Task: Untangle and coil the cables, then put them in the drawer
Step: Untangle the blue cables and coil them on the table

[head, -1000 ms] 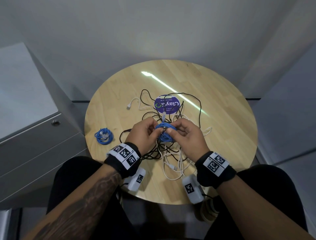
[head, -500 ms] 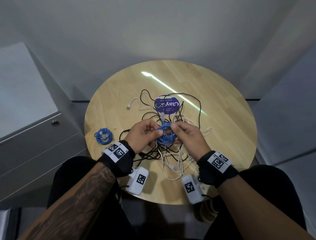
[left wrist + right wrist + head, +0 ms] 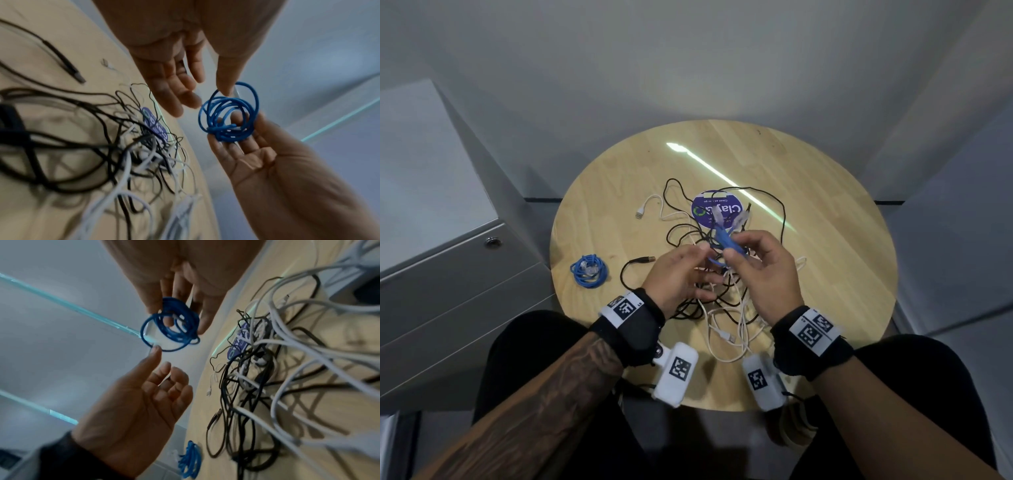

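Coiling done on one cable

Centre frame, our right hand (image 3: 767,274) pinches the small blue coiled cable (image 3: 228,113); left hand (image 3: 681,277) fingers apart. Next, we judge, it joins the drawer (image 3: 458,274).

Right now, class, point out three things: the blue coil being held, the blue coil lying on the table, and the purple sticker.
held blue coil (image 3: 228,113), left wrist view, loops.
finished blue coil (image 3: 588,270), head view, centre.
purple sticker (image 3: 705,209), head view, left part.

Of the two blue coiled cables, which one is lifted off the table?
The blue coil pinched in the right hand, above the tangle. The other blue coil lies alone near the table's left edge.
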### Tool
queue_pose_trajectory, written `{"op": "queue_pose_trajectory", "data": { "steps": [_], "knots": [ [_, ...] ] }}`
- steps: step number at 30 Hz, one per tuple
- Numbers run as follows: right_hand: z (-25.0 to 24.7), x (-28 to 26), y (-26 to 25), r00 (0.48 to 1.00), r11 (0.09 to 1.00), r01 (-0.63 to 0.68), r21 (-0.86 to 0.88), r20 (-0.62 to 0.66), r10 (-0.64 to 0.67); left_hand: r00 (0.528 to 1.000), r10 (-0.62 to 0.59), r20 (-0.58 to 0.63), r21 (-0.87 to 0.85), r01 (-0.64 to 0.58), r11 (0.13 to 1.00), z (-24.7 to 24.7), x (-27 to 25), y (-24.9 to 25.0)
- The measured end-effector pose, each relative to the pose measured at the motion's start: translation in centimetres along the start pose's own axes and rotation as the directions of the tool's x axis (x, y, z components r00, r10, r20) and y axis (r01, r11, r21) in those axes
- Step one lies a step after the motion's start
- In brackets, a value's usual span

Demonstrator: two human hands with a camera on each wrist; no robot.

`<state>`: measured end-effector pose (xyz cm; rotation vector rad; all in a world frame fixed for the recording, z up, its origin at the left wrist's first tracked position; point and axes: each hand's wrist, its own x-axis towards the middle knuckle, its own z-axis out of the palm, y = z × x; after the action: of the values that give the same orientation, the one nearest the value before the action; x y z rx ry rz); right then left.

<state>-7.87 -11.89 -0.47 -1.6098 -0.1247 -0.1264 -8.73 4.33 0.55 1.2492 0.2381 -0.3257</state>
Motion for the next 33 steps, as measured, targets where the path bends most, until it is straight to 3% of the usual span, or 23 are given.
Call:
{"op": "queue_pose_trajectory", "data": {
  "steps": [2, 5, 8, 15, 17, 20, 22, 24, 26, 30, 33],
  "knots": [
    [0.3, -0.3, 0.5, 0.988, 0.972, 0.132, -0.194, 0.1, -0.114, 0.996, -0.022, 0.09, -0.088, 0.029, 0.996, 0.1, -0.2, 0.0],
    [0.4, -0.4, 1.0, 0.94, 0.858, 0.327, -0.395, 0.232, -0.251, 0.994, 0.026, 0.103, -0.051, -0.021, 0.998, -0.2, -0.3, -0.1],
    [0.4, -0.3, 0.9, 0.911, 0.82, 0.389, -0.419, 0.305, -0.277, 0.996, 0.039, 0.081, -0.029, -0.036, 0.999, -0.9, -0.1, -0.2],
    [0.2, -0.4, 0.6, 0.895, 0.852, 0.4, -0.337, 0.343, -0.284, 0.997, -0.005, 0.082, -0.202, 0.022, 0.979, -1.2, 0.3, -0.1],
    [0.4, -0.6, 0.3, 0.906, 0.881, 0.363, -0.302, 0.334, -0.259, 0.999, -0.012, 0.05, -0.212, 0.022, 0.977, -1.3, 0.4, -0.2],
    [0.5, -0.6, -0.1, 0.968, 0.934, 0.236, -0.268, 0.147, -0.202, 0.999, -0.02, 0.032, -0.23, 0.027, 0.973, -1.2, 0.5, 0.0],
    [0.2, -0.4, 0.0, 0.994, 0.952, 0.088, -0.293, 0.09, -0.064, 0.999, -0.026, 0.046, -0.238, 0.036, 0.971, -1.1, 0.5, 0.1],
    [0.1, -0.1, 0.0, 0.976, 0.969, -0.118, -0.215, 0.156, 0.153, 0.997, -0.031, 0.071, -0.229, 0.047, 0.972, -0.9, 0.5, 0.0],
    [0.0, -0.1, 0.0, 0.939, 0.965, -0.245, -0.092, 0.224, 0.259, 0.995, -0.044, 0.092, -0.2, 0.062, 0.978, -0.7, 0.5, -0.2],
    [0.0, -0.2, -0.1, 0.916, 0.945, -0.326, 0.001, 0.246, 0.316, 0.99, -0.012, 0.142, -0.234, 0.045, 0.971, -0.8, 0.5, -0.2],
    [0.1, 0.0, 0.3, 0.908, 0.935, -0.354, -0.031, 0.229, 0.351, 0.992, -0.001, 0.128, -0.291, 0.039, 0.956, -0.9, 0.4, -0.1]
  ]
}}
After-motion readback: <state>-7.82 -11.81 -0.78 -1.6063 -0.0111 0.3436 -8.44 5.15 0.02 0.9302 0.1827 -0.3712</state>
